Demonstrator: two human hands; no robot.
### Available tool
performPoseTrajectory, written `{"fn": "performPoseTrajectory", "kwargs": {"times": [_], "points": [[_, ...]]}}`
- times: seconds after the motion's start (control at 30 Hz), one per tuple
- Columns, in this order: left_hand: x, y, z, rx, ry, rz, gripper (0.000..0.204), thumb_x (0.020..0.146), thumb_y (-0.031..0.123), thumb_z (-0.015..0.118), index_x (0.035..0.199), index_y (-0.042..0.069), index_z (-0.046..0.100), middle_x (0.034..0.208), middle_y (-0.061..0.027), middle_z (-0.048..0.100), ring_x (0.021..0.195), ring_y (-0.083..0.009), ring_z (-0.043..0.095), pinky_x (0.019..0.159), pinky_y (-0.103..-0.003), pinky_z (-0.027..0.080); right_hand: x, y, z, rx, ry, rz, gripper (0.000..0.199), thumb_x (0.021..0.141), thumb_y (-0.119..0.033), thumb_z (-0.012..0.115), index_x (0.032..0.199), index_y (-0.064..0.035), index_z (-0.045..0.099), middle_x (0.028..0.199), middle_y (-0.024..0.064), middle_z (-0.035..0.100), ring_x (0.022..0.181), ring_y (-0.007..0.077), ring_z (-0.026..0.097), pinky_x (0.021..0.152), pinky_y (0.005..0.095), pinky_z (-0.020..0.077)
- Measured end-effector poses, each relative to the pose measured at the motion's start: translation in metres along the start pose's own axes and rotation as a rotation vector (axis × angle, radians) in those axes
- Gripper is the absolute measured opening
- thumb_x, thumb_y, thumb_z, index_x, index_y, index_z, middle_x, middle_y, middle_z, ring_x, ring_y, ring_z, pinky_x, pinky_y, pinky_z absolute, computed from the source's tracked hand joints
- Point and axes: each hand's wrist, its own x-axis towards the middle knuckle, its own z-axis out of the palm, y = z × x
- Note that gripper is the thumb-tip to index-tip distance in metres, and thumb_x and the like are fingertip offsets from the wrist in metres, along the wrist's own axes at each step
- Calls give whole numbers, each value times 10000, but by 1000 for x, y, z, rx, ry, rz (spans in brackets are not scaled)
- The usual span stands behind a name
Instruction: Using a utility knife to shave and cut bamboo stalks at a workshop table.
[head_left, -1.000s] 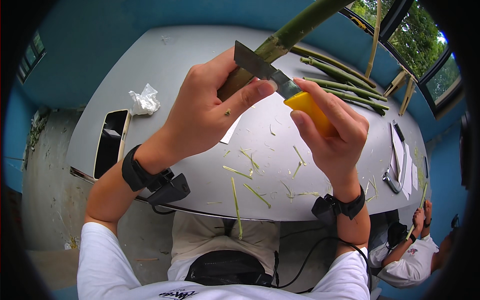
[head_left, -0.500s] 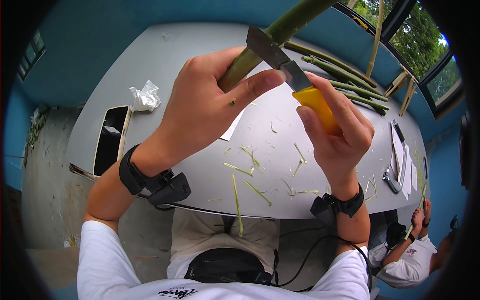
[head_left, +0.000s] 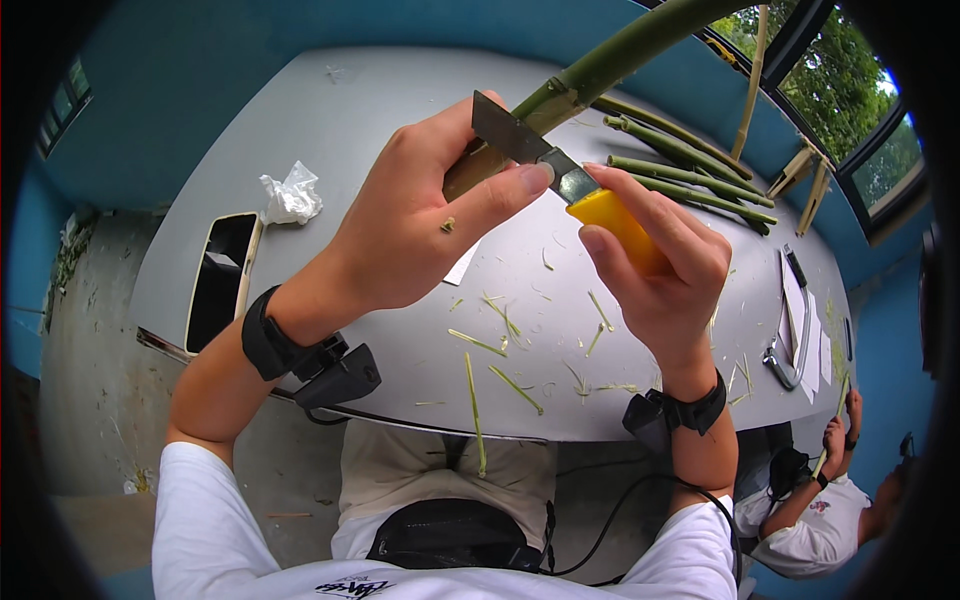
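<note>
My left hand (head_left: 390, 225) is wrapped around the near end of a thick green bamboo stalk (head_left: 610, 72), which slants up and away to the right past the top edge. In my right hand (head_left: 680, 285) is a knife with a yellow handle (head_left: 622, 230) and a broad grey blade (head_left: 507, 130). The blade lies across the stalk just past my left fist, by a node. My left thumb reaches to the back of the blade and seems to touch it. A small greenish shaving sticks to my left hand near the thumb's base.
Several thinner green bamboo stalks (head_left: 690, 165) lie at the table's far right. Shavings (head_left: 515, 390) are scattered over the grey table (head_left: 300, 120). A phone (head_left: 222, 280) and crumpled tissue (head_left: 292, 193) sit left; a hacksaw frame (head_left: 795, 365) lies right. Another person (head_left: 820, 515) holds a strip at lower right.
The bamboo stalk has tilted further to the right. The knife has moved a little left and down along the stalk, closer to my left fist. My right hand has shifted with it.
</note>
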Motion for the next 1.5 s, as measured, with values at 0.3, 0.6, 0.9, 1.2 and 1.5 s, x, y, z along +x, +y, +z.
{"fn": "performPoseTrajectory", "kwargs": {"times": [0.3, 0.6, 0.9, 1.2, 1.5], "points": [[1, -1, 2, 41, -6, 37, 278, 1028, 298, 711, 1032, 25, 655, 631, 37, 468, 585, -62, 385, 546, -275, 312, 0, 2, 0, -2, 20, -11, 435, 821, -109, 869, 1244, -72, 773, 754, 58, 718, 583, 148, 647, 536, 269, 492], [1, 3, 7, 184, 122, 124, 314, 975, 349, 790, 1053, 49, 739, 574, 9, 435, 535, -82, 355, 507, -297, 282, 2, 0, -5, -17, 63, -65, 448, 824, -98, 865, 1258, -49, 761, 766, 65, 721, 596, 152, 663, 546, 267, 498], [3, 7, 4, 300, 163, 109, 363, 914, 402, 846, 944, 56, 738, 556, 15, 390, 530, -82, 327, 498, -303, 259, 2, -1, -5, -47, 76, -92, 466, 817, -88, 861, 1268, -36, 757, 773, 67, 726, 600, 156, 663, 555, 265, 500], [0, 4, -1, 164, 40, 102, 295, 988, 308, 765, 980, 52, 620, 720, 38, 449, 643, -58, 370, 574, -262, 288, 2, 2, -4, 22, 35, -72, 456, 825, -84, 851, 1267, -32, 755, 775, 72, 727, 599, 152, 654, 552, 265, 497], [-1, 6, -1, 177, -5, 74, 251, 1023, 276, 717, 1046, 45, 620, 750, 49, 492, 655, -49, 391, 594, -244, 302, 0, 3, -2, 21, 24, -42, 443, 830, -93, 852, 1261, -50, 762, 753, 63, 720, 583, 145, 645, 538, 267, 490]]}}
